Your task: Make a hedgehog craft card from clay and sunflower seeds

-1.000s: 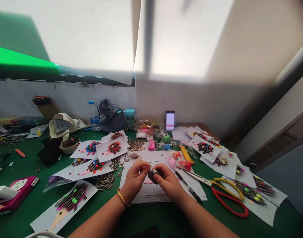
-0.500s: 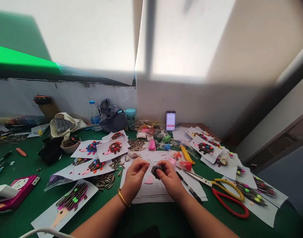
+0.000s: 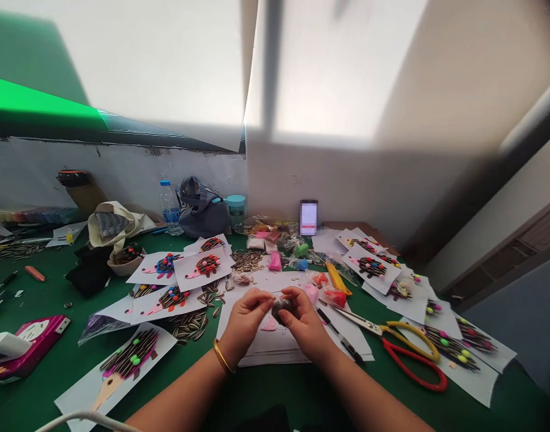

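Note:
In my right hand (image 3: 299, 315) is a dark lump of modelling clay (image 3: 281, 308) that looks wrapped in clear plastic, held between thumb and fingers. My left hand (image 3: 250, 315), with a gold bangle (image 3: 222, 358) on its wrist, is closed in a pinch at the wrapper's gathered top, touching it. Below the hands lies a stack of white paper (image 3: 275, 355), with a pink clay shape (image 3: 269, 324) on the top sheet; the hands partly cover its line drawing. A black pen (image 3: 340, 336) rests on the paper to the right.
Large scissors (image 3: 385, 332) with red and yellow handles lie at right. Hedgehog pictures (image 3: 204, 269) with seed spines are spread on both sides. Loose sunflower seeds (image 3: 189, 325), bagged coloured clay (image 3: 334, 295), a yellow cutter (image 3: 338, 279), and a phone (image 3: 308, 218) surround the paper.
My left hand has moved right to meet the dark lump and pinches its wrapper. The lump has shifted slightly left in my right hand. The view has shifted a little.

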Available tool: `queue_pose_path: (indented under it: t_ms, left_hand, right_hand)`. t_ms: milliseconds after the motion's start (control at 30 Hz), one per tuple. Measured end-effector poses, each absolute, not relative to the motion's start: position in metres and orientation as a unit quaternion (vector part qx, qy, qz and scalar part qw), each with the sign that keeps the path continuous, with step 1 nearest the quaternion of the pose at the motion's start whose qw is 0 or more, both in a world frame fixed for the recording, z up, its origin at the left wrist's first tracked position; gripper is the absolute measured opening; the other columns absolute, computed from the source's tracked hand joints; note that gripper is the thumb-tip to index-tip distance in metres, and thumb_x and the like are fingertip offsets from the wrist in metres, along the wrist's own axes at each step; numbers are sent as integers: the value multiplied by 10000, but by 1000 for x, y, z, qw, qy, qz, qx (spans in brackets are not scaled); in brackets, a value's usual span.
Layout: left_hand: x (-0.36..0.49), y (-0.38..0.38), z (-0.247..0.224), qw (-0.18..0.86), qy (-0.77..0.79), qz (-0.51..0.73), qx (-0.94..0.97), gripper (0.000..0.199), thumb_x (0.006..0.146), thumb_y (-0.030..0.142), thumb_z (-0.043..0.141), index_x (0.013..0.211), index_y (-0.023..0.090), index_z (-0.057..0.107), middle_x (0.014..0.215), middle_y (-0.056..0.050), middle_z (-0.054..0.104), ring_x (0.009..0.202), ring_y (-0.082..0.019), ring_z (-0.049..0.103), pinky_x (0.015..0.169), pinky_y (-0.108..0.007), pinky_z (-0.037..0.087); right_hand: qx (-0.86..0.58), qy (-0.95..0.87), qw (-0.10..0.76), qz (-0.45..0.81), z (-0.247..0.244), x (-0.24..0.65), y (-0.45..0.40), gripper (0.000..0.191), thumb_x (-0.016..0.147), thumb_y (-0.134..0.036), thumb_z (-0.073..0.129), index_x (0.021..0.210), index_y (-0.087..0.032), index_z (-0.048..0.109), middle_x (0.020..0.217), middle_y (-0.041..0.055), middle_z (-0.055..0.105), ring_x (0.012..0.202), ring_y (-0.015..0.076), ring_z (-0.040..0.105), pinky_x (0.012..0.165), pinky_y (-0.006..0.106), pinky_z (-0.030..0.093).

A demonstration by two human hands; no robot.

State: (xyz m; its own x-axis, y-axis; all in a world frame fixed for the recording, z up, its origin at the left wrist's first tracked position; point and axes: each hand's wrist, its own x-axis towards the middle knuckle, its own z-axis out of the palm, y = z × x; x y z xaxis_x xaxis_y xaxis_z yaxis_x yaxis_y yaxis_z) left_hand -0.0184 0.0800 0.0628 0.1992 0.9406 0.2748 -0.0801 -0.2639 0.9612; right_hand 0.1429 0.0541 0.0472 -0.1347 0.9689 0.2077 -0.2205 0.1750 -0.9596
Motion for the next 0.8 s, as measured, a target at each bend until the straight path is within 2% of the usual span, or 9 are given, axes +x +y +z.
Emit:
queue_pose_path:
  t_ms: [100,300,500,633,800]
  left_hand:
    - [-25,83,66,428,336,559,626,130,841,328,669,824,204,701,802,-15,559,777,-153,527,719,-273,442]
    - [-37,85,71,360,363,496,702,212,911,345,561,883,216,727,928,-47,520,911,-181,533,844,-322,443]
    - [-36,91,65,388,367,416,736,124,840,302,650,876,252,758,1021,-54,539,1033,-203,537,925,-342,442]
    - [-34,91,60,385,371,424,731,167,805,260,677,948,283,761,920,-29,583,928,-181,573,884,-332,459]
    - [-33,91,55,408,377,423,716,174,837,264,631,950,245,762,880,-38,636,831,-172,607,768,-300,484]
  right_hand:
    - [-381,-510,562,527,47,148,59,360,812,-417,692,1076,-249,514,938,9,561,862,156,546,793,318,474]
    - [-411,-524,556,497,45,159,61,405,796,-383,713,1121,-271,499,1017,19,569,931,177,563,844,353,474]
    - [-379,-585,524,489,43,162,58,337,857,-325,658,1144,-279,488,1061,34,582,953,181,570,867,381,486]
    - [-381,-574,512,514,43,161,58,250,868,-345,647,1073,-256,535,959,19,578,879,165,569,831,371,502]
    - [-380,-557,509,534,43,160,59,254,850,-371,667,1038,-244,553,915,11,580,862,164,575,828,367,503]
